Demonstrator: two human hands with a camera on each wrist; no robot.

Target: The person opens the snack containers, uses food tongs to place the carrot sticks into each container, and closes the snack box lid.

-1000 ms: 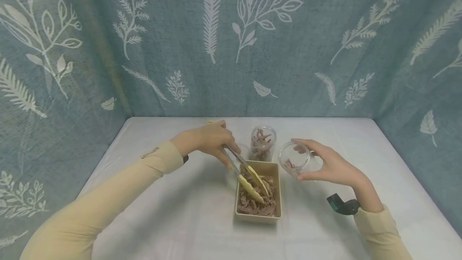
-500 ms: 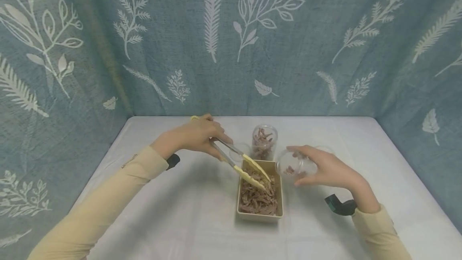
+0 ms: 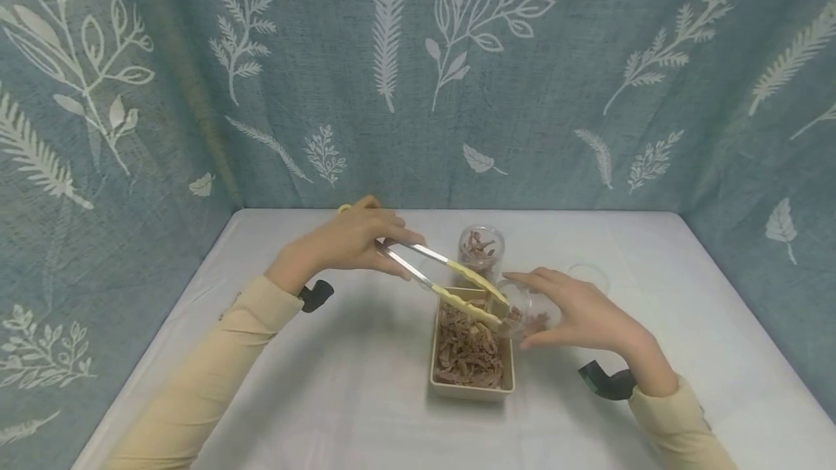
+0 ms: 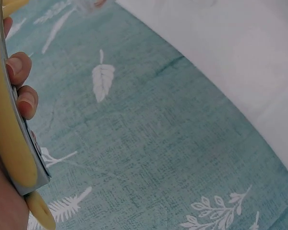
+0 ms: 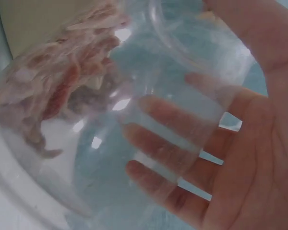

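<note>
Tongs (image 3: 459, 302) pinched by the left grip (image 3: 355, 238) extend to the tilted jar (image 3: 539, 307) clasped in the right grip (image 3: 588, 312).

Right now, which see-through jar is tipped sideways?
The jar held in the right grip: it tilts toward the tan box. The other jar stands upright behind that box, with nobody holding it.

The head camera looks forward and down from above, across the table (image 3: 326, 397) to the cloth (image 3: 366, 158) behind. The left wrist camera is close beside the left hand (image 3: 353, 238) and tongs (image 3: 451, 297), turned so the table edge runs slantwise. The right wrist camera faces, very near, the right palm (image 5: 249, 158) through the jar (image 3: 532, 307). With each wrist view, the head view shares that hand.
</note>
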